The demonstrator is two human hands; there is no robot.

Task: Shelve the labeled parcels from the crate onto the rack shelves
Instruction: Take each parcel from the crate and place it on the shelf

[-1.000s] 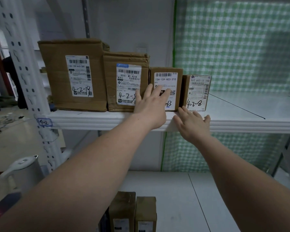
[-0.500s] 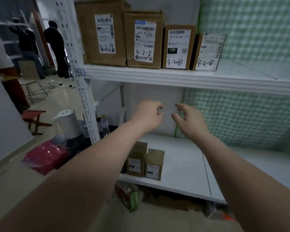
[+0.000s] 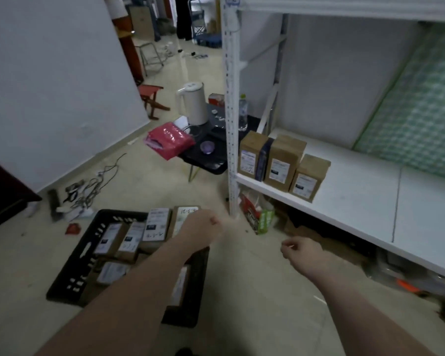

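Parcels in brown cardboard with white printed labels [image 3: 153,227] lie packed in a black plastic slotted crate [image 3: 81,255] that sits on the pale floor [image 3: 254,291], just left of the white metal rack's perforated upright [image 3: 230,124]. Most lie flat with their labels facing up; handwriting shows on some labels but is too blurred to read. On the white lower shelf [image 3: 365,201] of the rack, three more brown cardboard boxes with white labels [image 3: 284,164] stand upright in a close row near the upright, with a dark narrow item wedged between the first two.

Both bare forearms reach forward and down. The left hand [image 3: 203,231] hangs over the far right corner of the crate, its fingers curled under and out of sight, so I cannot tell whether they grip anything; nothing shows in it. The right hand [image 3: 302,249] hovers over bare floor between the crate and the shelf, fingers loosely curled inward, holding nothing.

Beside the rack a small dark low table [image 3: 206,155] carries a white electric kettle [image 3: 192,102], a crumpled pink plastic bag [image 3: 170,140] and a clear water bottle [image 3: 242,113]. Loose cables [image 3: 88,188] trail across the floor by the white wall [image 3: 49,73]. A green checked sheet [image 3: 416,119] covers the back of the rack on its right side
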